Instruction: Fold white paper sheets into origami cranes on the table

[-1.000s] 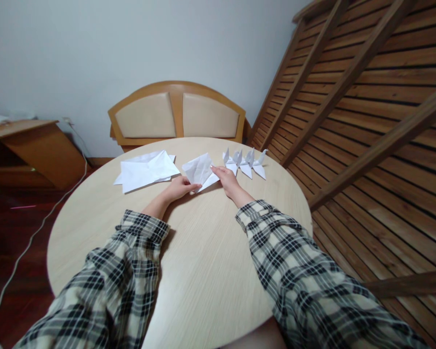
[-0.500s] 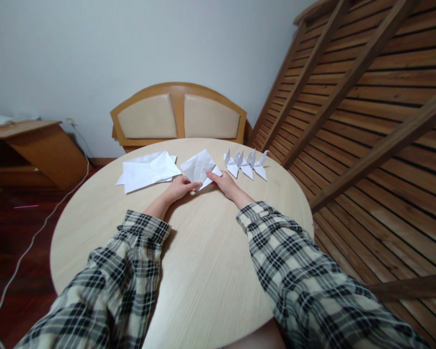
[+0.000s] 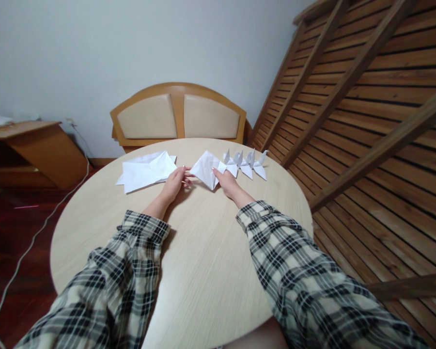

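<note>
A folded white paper square (image 3: 205,167), turned with one corner toward me, is held just above the table. My right hand (image 3: 228,184) grips its right side, thumb on top and the other fingers hidden beneath. At the paper's left corner is my left hand (image 3: 175,184), its fingers slightly apart and their tips at the edge; it does not appear to pinch the sheet. Just right of my right hand, several folded white paper cranes (image 3: 246,166) stand in a row. Left of my left hand lies a stack of white paper sheets (image 3: 141,175).
Everything rests on a round pale wooden table (image 3: 203,252). Behind it stands a headboard with cream panels (image 3: 147,118). A slatted wooden frame (image 3: 349,145) leans at the right. A brown desk (image 3: 39,155) and a white cable (image 3: 39,230) are at the left.
My left hand has released the paper's lower edge and moved left to its left corner. The paper has turned and shifted slightly right, still in my right hand.
</note>
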`<state>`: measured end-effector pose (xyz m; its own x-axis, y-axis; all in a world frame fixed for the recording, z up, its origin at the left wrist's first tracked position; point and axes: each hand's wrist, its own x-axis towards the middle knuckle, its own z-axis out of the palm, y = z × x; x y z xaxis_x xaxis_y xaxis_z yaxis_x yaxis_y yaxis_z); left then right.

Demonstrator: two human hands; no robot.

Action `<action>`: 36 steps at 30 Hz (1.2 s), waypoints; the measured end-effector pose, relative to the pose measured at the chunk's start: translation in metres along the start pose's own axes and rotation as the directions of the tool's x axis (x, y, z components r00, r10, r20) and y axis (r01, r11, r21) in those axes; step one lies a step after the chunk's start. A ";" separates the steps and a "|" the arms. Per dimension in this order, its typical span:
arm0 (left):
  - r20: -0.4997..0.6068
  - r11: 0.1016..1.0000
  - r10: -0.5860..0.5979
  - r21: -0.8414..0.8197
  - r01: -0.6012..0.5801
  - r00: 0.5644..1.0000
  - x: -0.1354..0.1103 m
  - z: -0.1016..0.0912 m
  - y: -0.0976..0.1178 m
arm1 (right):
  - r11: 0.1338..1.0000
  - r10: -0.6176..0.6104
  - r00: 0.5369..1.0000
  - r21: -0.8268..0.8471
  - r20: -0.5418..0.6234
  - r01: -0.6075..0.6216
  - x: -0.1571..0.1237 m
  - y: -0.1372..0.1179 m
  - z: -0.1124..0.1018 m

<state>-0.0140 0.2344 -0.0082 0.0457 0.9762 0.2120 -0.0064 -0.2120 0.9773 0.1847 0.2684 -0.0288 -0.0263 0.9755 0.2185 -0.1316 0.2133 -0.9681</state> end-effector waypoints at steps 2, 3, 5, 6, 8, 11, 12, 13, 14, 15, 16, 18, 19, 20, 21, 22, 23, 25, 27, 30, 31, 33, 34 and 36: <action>-0.065 0.998 -0.006 -0.062 0.002 0.998 -0.001 -0.003 0.001 | 1.000 -0.008 1.000 -0.020 0.016 0.008 0.000 0.001 -0.001; -0.067 0.997 -0.002 -0.079 -0.003 0.998 -0.002 -0.004 0.001 | 1.000 -0.011 1.000 -0.025 0.024 0.012 0.000 0.001 -0.001; -0.031 0.995 0.017 -0.094 -0.020 0.999 -0.004 -0.006 0.002 | 0.999 -0.014 0.999 -0.031 0.036 0.015 -0.001 0.000 -0.001; -0.012 0.995 0.030 -0.096 -0.031 0.999 -0.005 -0.007 0.002 | 0.999 -0.012 0.999 -0.032 0.038 0.014 -0.001 0.000 -0.001; 0.008 0.995 0.049 -0.091 -0.048 0.999 -0.005 -0.007 0.002 | 0.999 -0.009 0.999 -0.039 0.038 0.010 -0.001 -0.001 -0.001; 0.052 0.993 0.046 -0.112 -0.040 0.998 -0.006 -0.007 0.002 | 0.999 0.003 0.999 -0.041 0.038 -0.002 -0.001 -0.001 -0.001; 0.073 0.991 0.044 -0.128 -0.034 0.996 -0.006 -0.007 0.002 | 0.999 0.011 0.999 -0.039 0.038 -0.010 -0.001 -0.001 -0.001; 0.095 0.989 0.043 -0.145 -0.029 0.995 -0.005 -0.006 0.001 | 0.999 0.023 0.999 -0.036 0.040 -0.022 -0.001 -0.001 -0.002; 0.112 0.987 0.046 -0.159 -0.027 0.993 -0.005 -0.006 0.001 | 0.999 0.038 0.998 -0.034 0.042 -0.036 0.000 -0.001 -0.002; 0.125 0.986 0.048 -0.165 -0.026 0.991 -0.005 -0.006 0.001 | 0.998 0.052 0.998 -0.032 0.048 -0.050 0.000 -0.001 -0.002; 0.136 0.986 0.049 -0.164 -0.026 0.989 -0.005 -0.006 0.000 | 0.998 0.063 0.997 -0.032 0.054 -0.061 0.000 -0.001 -0.002; 0.153 0.989 0.053 -0.148 -0.030 0.987 -0.004 -0.007 -0.001 | 0.997 0.072 0.995 -0.043 0.065 -0.070 0.000 -0.001 -0.002; 0.160 0.990 0.055 -0.137 -0.033 0.986 -0.004 -0.007 -0.002 | 0.996 0.073 0.995 -0.055 0.063 -0.069 0.000 -0.001 -0.002; 0.166 0.991 0.059 -0.130 -0.037 0.984 -0.003 -0.007 -0.002 | 0.995 0.072 0.996 -0.069 0.057 -0.068 0.000 -0.001 -0.002; 0.171 0.991 0.063 -0.125 -0.042 0.983 -0.003 -0.007 -0.003 | 0.994 0.071 0.996 -0.083 0.053 -0.067 0.000 -0.001 -0.002; 0.175 0.992 0.067 -0.121 -0.046 0.982 -0.002 -0.007 -0.003 | 0.993 0.069 0.996 -0.094 0.050 -0.064 0.000 -0.001 -0.002; 0.176 0.992 0.071 -0.117 -0.051 0.982 -0.002 -0.006 -0.003 | 0.993 0.067 0.996 -0.103 0.051 -0.062 -0.001 -0.002 -0.002; 0.172 0.993 0.079 -0.105 -0.061 0.982 -0.003 -0.006 -0.002 | 0.992 0.065 0.996 -0.115 0.063 -0.058 -0.002 -0.003 -0.002; 0.170 0.994 0.075 -0.088 -0.061 0.983 -0.004 -0.005 -0.001 | 0.990 0.069 0.995 -0.126 0.072 -0.060 -0.002 -0.005 -0.001; 0.176 0.997 0.052 -0.060 -0.042 0.983 -0.005 -0.005 0.001 | 0.988 0.081 0.994 -0.137 0.073 -0.070 -0.004 -0.007 -0.001; 0.181 0.998 0.045 -0.051 -0.037 0.982 -0.005 -0.006 0.001 | 0.987 0.083 0.994 -0.141 0.069 -0.073 -0.004 -0.008 -0.001; 0.198 0.999 0.040 -0.041 -0.033 0.979 -0.004 -0.006 0.001 | 0.985 0.084 0.994 -0.156 0.064 -0.074 -0.004 -0.008 -0.001; 0.207 0.999 0.041 -0.041 -0.034 0.977 -0.004 -0.007 0.001 | 0.984 0.084 0.995 -0.164 0.061 -0.073 -0.004 -0.009 -0.002; 0.221 0.998 0.048 -0.048 -0.039 0.974 -0.003 -0.007 0.000 | 0.982 0.082 0.995 -0.175 0.058 -0.070 -0.004 -0.009 -0.002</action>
<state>-0.0212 0.2318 -0.0088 0.2645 0.9306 0.2530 -0.0564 -0.2469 0.9674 0.1876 0.2626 -0.0216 -0.0944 0.9848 0.1456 0.0463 0.1504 -0.9875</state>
